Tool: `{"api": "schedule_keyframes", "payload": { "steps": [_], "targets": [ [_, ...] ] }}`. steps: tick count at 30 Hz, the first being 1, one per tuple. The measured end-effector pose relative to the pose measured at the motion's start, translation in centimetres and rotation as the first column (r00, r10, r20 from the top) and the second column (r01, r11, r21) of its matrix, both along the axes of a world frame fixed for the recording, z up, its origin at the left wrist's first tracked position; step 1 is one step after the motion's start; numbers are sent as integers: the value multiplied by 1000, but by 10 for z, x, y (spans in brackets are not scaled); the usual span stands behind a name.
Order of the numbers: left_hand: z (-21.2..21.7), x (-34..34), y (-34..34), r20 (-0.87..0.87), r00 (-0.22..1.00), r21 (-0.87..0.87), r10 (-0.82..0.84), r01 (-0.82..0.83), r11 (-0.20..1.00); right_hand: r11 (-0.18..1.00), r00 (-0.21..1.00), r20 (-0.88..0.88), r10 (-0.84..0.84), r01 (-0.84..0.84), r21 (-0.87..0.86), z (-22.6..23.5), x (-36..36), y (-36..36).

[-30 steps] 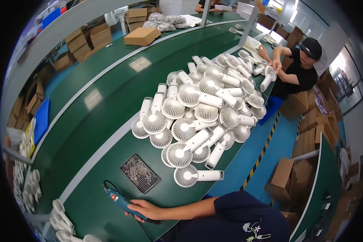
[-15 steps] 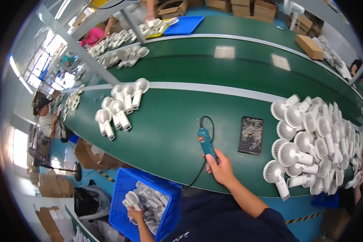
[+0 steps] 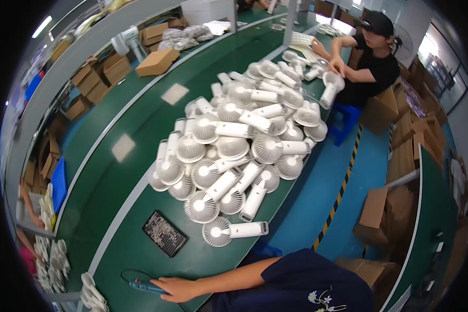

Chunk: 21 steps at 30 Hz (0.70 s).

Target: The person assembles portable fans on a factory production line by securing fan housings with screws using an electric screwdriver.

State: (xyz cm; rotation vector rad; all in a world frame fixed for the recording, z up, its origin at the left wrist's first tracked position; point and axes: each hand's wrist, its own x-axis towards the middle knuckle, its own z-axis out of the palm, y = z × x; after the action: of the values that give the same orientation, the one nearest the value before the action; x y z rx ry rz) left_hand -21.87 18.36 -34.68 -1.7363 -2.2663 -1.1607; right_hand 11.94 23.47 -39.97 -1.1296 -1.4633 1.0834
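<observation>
My right hand [image 3: 178, 289] is closed around a teal electric screwdriver [image 3: 144, 285], which lies low over the green work surface [image 3: 120, 244] with a dark cord trailing from it. Beyond the hand is a black tray [image 3: 165, 233] filled with many small metal pieces, probably screws. A big heap of white handheld fans [image 3: 234, 130] spreads farther up the bench, round grilles and handles pointing various ways. One fan [image 3: 234, 230] lies at the heap's near edge, its handle toward the bench edge. My left hand is out of the picture.
A co-worker in a black cap [image 3: 375, 62] sits across at the upper right, hands on a fan [image 3: 329, 88]. More white fans [image 3: 92, 294] lie at the lower left. Cardboard boxes [image 3: 387, 213] stand on the blue floor; a grey rail [image 3: 125, 205] runs along the bench.
The view has swung to the right, bringing the fan heap and the seated co-worker into the middle. My left hand and the blue bin have left the picture. The screwdriver stays in my right hand.
</observation>
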Motion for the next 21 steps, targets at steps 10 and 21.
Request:
{"api": "schedule_keyframes", "payload": {
  "steps": [10, 21],
  "targets": [
    [83, 358, 76, 476, 287, 155, -831, 903, 401, 910, 960, -263, 92, 26, 415, -20, -23, -1],
    [89, 756, -22, 857, -327, -19, -399, 753, -658, 717, 943, -298, -151, 312, 623, -21, 4, 9]
  ]
}}
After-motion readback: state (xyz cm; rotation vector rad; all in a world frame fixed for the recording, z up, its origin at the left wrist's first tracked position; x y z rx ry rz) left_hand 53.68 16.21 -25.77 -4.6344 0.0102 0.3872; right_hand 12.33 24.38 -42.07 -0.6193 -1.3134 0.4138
